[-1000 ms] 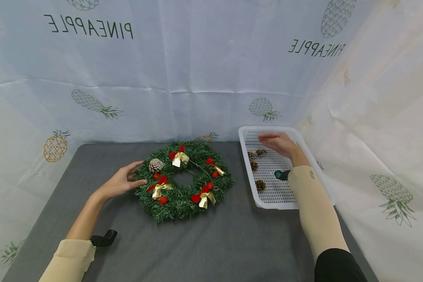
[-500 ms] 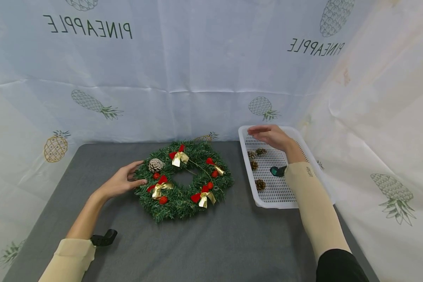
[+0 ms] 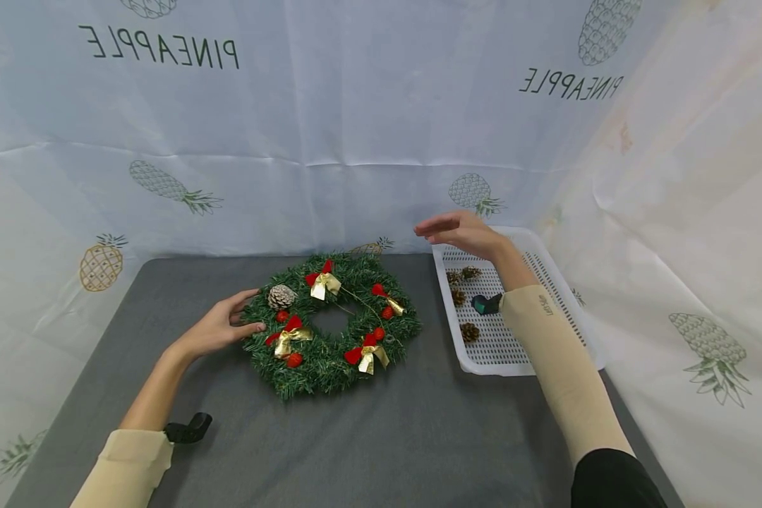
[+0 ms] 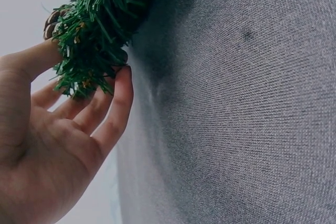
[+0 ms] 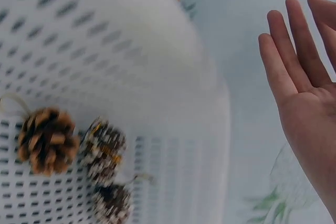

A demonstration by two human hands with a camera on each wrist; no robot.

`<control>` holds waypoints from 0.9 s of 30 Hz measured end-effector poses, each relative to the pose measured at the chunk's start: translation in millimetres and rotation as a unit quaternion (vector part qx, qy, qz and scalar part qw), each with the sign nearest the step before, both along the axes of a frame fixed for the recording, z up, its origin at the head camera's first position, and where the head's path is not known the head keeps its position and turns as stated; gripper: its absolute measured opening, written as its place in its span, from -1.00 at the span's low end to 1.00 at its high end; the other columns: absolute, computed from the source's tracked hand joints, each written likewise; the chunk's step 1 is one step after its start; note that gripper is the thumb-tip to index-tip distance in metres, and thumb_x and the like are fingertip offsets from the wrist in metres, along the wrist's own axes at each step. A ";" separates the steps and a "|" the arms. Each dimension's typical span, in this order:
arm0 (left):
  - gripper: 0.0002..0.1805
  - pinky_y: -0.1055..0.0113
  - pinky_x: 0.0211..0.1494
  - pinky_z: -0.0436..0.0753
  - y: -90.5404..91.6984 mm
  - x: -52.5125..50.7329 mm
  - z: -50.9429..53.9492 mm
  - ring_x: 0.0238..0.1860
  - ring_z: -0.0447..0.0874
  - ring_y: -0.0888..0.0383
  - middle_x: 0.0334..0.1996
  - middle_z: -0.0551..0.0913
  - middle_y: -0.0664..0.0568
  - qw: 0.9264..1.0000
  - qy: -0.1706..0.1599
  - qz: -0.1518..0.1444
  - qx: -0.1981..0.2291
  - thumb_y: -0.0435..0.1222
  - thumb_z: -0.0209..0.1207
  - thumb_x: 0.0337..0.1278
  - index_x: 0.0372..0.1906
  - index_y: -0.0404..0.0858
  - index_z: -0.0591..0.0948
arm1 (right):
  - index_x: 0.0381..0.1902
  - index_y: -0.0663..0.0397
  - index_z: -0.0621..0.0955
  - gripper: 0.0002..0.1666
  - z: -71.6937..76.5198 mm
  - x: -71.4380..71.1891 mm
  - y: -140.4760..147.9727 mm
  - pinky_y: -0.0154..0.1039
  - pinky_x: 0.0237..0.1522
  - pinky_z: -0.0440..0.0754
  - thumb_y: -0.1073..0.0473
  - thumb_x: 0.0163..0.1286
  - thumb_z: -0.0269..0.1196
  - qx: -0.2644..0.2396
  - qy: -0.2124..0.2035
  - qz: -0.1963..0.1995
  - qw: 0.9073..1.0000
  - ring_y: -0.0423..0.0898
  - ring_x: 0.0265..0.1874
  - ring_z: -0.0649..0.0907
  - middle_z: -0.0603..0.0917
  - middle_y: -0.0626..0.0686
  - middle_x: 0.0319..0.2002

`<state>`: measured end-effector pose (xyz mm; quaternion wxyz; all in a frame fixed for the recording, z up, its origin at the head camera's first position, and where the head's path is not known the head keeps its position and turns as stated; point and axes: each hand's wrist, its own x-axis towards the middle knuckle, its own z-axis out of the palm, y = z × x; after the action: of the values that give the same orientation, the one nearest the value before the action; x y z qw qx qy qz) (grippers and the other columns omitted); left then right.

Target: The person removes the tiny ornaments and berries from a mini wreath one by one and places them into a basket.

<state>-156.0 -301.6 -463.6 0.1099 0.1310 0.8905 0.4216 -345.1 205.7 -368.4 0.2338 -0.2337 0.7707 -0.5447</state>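
A green wreath (image 3: 317, 370) lies on the table with red-and-gold bows (image 3: 323, 284), red berries and a frosted pine cone (image 3: 281, 297) on it. My left hand (image 3: 214, 329) holds its left edge; in the left wrist view the thumb is on one side and the fingers (image 4: 122, 95) curl behind the green tips. Over the far left corner of a white basket (image 3: 452, 328), my right hand (image 3: 460, 234) is raised with straight fingers. Its palm (image 5: 312, 111) looks bare in the right wrist view. Several small pine cones (image 3: 469, 332) lie in the basket.
Grey cloth covers the table (image 3: 419, 437). A pale pineapple-print curtain (image 3: 381, 113) hangs behind it and along both sides. The basket stands at the back right, close to the curtain. A brown pine cone (image 5: 48, 141) with a loop lies beside frosted ones.
My right hand has moved left and slightly up, from over the basket's inside to its far left corner. The left hand and the wreath have stayed where they were.
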 end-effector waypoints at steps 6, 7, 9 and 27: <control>-0.07 -0.53 0.48 0.46 0.7 -0.8 0.0 0.59 0.17 -0.68 0.65 0.09 -0.63 1.000 0.002 0.000 -0.002 -0.22 0.34 0.52 0.71 -0.49 0.11 | 0.35 0.17 0.69 -0.55 10.3 7.1 -28.6 0.11 0.62 0.49 0.29 0.56 0.36 0.038 0.041 0.037 0.998 0.11 0.46 0.64 0.65 0.25 0.45; -0.07 -0.53 0.48 0.46 0.8 -1.0 -0.1 0.59 0.17 -0.68 0.65 0.09 -0.62 1.000 0.002 0.000 -0.002 -0.22 0.34 0.52 0.71 -0.49 0.11 | 0.35 0.15 0.70 -0.55 11.7 8.2 -33.0 0.10 0.61 0.51 0.26 0.55 0.37 0.045 0.047 0.042 0.997 0.08 0.43 0.67 0.67 0.23 0.44; -0.07 -0.52 0.48 0.46 0.9 -1.2 -0.4 0.59 0.16 -0.68 0.65 0.09 -0.62 1.000 0.002 0.000 -0.003 -0.22 0.34 0.52 0.71 -0.48 0.11 | 0.34 0.12 0.71 -0.55 13.5 10.0 -41.0 0.08 0.60 0.53 0.24 0.53 0.39 0.053 0.051 0.053 0.996 0.05 0.40 0.69 0.68 0.22 0.43; -0.07 -0.54 0.48 0.45 0.2 0.8 -0.7 0.59 0.16 -0.68 0.65 0.09 -0.62 1.000 -0.003 0.006 0.001 -0.21 0.34 0.53 0.71 -0.47 0.11 | 0.36 0.30 0.66 -0.48 23.0 35.6 -123.8 -0.10 0.45 0.69 0.33 0.49 0.41 0.043 0.071 0.177 0.981 0.09 0.40 0.71 0.71 0.25 0.38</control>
<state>-155.2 -301.4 -464.3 0.1102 0.1244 0.8904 0.4238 -309.5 81.9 -345.4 0.2813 -0.3941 0.7544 -0.4433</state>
